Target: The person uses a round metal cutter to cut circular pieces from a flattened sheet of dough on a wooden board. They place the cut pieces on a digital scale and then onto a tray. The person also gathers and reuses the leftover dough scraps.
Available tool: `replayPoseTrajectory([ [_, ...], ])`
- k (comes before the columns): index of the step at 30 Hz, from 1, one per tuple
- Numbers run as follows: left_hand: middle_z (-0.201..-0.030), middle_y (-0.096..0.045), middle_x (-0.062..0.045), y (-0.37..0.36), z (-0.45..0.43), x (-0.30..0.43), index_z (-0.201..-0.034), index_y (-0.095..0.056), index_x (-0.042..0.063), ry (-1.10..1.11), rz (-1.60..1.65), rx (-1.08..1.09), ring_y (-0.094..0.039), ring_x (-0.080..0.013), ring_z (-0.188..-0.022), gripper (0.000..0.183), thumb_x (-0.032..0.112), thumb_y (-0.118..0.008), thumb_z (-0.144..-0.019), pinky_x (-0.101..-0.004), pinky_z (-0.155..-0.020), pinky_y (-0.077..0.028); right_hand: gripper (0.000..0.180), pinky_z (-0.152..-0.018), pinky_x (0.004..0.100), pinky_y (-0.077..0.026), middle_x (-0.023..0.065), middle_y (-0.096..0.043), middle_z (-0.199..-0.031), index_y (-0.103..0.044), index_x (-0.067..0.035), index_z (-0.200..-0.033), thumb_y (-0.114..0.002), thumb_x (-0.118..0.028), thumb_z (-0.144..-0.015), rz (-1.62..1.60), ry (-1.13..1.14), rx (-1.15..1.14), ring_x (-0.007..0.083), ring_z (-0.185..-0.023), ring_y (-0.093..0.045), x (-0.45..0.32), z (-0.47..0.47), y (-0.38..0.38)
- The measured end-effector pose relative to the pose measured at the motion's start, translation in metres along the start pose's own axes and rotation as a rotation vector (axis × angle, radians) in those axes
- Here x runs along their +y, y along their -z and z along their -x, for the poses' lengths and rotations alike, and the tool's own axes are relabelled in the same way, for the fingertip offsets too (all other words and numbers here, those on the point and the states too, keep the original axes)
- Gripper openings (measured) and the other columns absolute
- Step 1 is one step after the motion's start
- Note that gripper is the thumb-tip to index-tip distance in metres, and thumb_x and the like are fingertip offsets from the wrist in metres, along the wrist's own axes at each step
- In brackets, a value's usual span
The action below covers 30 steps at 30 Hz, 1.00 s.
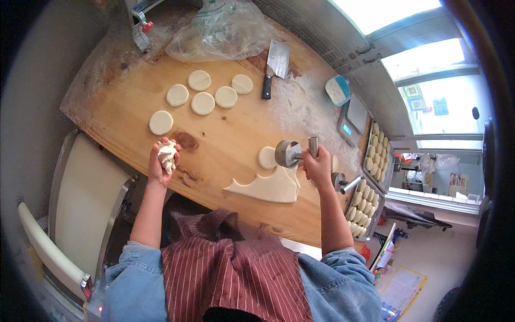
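My left hand (159, 163) holds a crumpled lump of dough scraps (167, 156) above the table's near left edge. In my right hand (317, 167) is a round metal dough cutter (288, 153) by its tubular handle, raised over the work. Beneath and left of the cutter, a cut dough round (267, 157) touches the rolled dough sheet (269, 188), whose upper edge has curved cut-outs. Several flat dough rounds (203, 103) lie apart on the left half of the wooden table; one (161, 122) is just above my left hand. Another round is partly hidden behind my right hand.
A cleaver (277, 60) lies beside scattered flour (299, 104). At the back are a plastic bag (221, 32) and a metal clamp (143, 32). Rightward stand a flour container (337, 90), a digital scale (349, 120), a second metal cutter (340, 182) and two trays of shaped dough pieces (376, 155).
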<state>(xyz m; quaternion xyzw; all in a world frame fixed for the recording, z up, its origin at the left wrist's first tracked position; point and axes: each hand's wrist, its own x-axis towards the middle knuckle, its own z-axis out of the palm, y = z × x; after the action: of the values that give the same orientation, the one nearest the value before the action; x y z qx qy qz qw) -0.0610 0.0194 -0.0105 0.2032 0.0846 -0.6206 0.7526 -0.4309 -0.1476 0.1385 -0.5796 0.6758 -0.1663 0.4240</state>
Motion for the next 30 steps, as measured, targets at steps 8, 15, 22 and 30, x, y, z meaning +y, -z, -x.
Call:
replayPoseTrajectory([
  [8, -0.095, -0.055, -0.010, -0.003, -0.006, -0.015, -0.100, -0.054, 0.005, 0.053, 0.004, 0.046, -0.057, -0.0231, -0.085, 0.019, 0.008, -0.062, -0.084, -0.0282, -0.055, -0.060, 0.028, -0.068, 0.0475, -0.049, 0.0255, -0.063, -0.082, -0.060, 0.001, -0.090, -0.059, -0.023, -0.076, 0.543, 0.454, -0.210, 0.0425, -0.076, -0.061, -0.060, -0.027, -0.122],
  [15, -0.095, -0.057, -0.009, 0.001, 0.012, -0.008, -0.107, -0.054, 0.009, -0.107, -0.197, 0.210, -0.061, -0.0256, -0.081, 0.022, 0.007, -0.051, -0.085, -0.0292, -0.049, -0.057, 0.048, -0.098, 0.0418, -0.039, 0.0185, -0.053, -0.125, -0.054, -0.004, -0.119, -0.065, -0.030, -0.080, 0.506, 0.486, -0.213, 0.0352, -0.119, -0.047, 0.017, -0.034, -0.070],
  [22, -0.093, -0.054, -0.008, -0.006, 0.000, -0.031, -0.088, -0.051, 0.009, -0.107, -0.257, 0.128, -0.058, -0.0259, -0.083, 0.011, 0.005, -0.050, -0.078, -0.0289, -0.054, -0.057, 0.042, -0.090, 0.0447, -0.042, 0.0177, -0.053, -0.115, -0.054, -0.005, -0.107, -0.068, -0.019, -0.070, 0.897, 0.548, -0.137, 0.0342, -0.115, -0.047, 0.069, -0.036, -0.089],
  [30, -0.088, -0.057, -0.005, -0.024, -0.016, -0.052, -0.092, -0.058, 0.010, -0.051, -0.374, 0.307, -0.058, -0.0198, -0.076, 0.026, 0.030, -0.042, -0.098, -0.0252, -0.044, -0.053, 0.038, -0.071, 0.0325, -0.050, 0.0093, -0.059, -0.102, -0.053, -0.004, -0.112, -0.068, -0.020, -0.081, -0.487, 0.014, 0.033, 0.0172, -0.088, -0.059, 0.114, -0.096, 0.033],
])
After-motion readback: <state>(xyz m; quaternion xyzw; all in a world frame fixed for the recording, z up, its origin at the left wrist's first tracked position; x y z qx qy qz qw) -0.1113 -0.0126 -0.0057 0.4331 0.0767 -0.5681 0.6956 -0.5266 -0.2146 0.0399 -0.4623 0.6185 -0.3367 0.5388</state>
